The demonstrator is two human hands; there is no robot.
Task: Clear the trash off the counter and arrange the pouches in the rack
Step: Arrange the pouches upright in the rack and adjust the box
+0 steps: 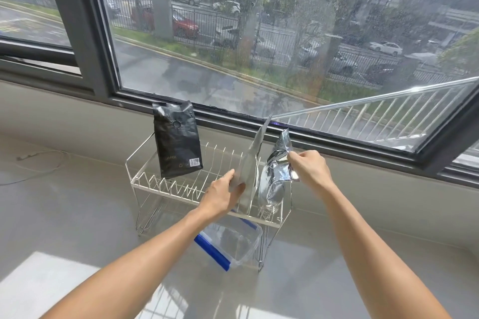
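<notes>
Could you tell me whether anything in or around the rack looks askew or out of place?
The crumpled silver pouch at the rack's right end sags, gripped by the right hand. A clear lidless tub sits under the rack, partly sticking out in front.

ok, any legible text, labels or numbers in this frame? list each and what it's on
None can be read.
black pouch: faint print near the top and lower down, too blurred to read.
black pouch: white barcode sticker and a recycling-type mark at the bottom, digits too small.
Flat silver pouch and crumpled silver pouch: no print visible.
wire rack and clear container: no text visible.
</notes>
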